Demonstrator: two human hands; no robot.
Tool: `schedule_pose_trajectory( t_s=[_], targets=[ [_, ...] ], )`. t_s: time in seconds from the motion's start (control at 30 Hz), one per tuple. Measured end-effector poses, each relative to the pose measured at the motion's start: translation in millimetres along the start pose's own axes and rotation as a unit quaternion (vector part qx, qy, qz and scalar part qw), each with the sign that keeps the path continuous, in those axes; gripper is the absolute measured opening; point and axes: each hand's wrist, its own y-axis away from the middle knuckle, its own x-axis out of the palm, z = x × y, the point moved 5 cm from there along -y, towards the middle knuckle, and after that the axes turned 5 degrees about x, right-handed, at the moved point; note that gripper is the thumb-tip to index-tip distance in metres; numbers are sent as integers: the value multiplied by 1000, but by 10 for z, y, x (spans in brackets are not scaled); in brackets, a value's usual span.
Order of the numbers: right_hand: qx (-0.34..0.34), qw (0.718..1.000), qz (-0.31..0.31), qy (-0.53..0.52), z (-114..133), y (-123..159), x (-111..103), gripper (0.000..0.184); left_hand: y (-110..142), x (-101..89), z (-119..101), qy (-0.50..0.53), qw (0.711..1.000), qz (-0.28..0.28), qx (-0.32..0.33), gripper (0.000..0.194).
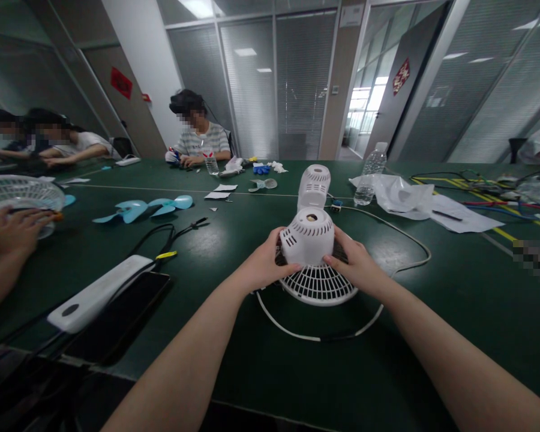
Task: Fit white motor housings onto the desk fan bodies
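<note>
A small white fan lies face down on the green table (252, 372), its round grille (318, 287) underneath and its white motor housing (308, 236) on top. My left hand (263, 264) grips the housing's left side, thumb pressed on its lower edge. My right hand (359, 264) holds the right side, fingers curled round the housing and grille. The fan's white base (314, 186) stands just behind. Its white power cord (405, 240) loops round the fan on the table.
A white power bank (99, 292) and dark phone (117, 315) lie at the left with black cables. Blue fan blades (146, 207), a water bottle (369, 174), plastic wrap and papers (450, 213) sit farther back. A co-worker's hand (15, 229) rests on another grille (20, 193); other people sit beyond.
</note>
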Motion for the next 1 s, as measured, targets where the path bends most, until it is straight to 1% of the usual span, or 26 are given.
schedule_pose_trajectory(
  t_s=[0.17,0.2,0.27,0.33,0.43,0.5,0.57,0.7,0.73,0.8,1.0],
  targets=[
    [9,999,-22,47,20,21,20,90,11,-17,-44,-10,1000,-2,-3,88],
    [13,998,-26,50,19,18,27,90,12,-17,-48,-9,1000,-2,-3,88],
    [19,998,-32,41,12,4,38,83,14,-12,-47,-6,1000,0,-1,92],
    [22,999,-32,21,2,-12,42,76,18,-2,-34,-10,1000,3,7,102],
    [23,999,-27,-4,-6,-28,34,74,22,15,-1,-10,1000,6,16,120],
    [26,999,-26,-7,-7,-29,24,73,21,20,22,-1,1000,4,10,125],
    [30,999,-22,-8,-3,-25,16,72,16,16,23,8,1000,-1,4,119],
    [31,999,-17,-21,23,-13,1,71,6,-14,-41,4,1000,-11,8,83],
    [29,999,-16,-23,31,-11,-1,70,4,-21,-56,2,1000,-12,8,78],
    [27,999,-14,-26,41,-7,-5,69,3,-26,-74,5,1000,-9,3,74],
    [48,999,-12,-23,27,-4,-20,69,0,-10,-77,11,1000,0,-8,74]
  ],
)
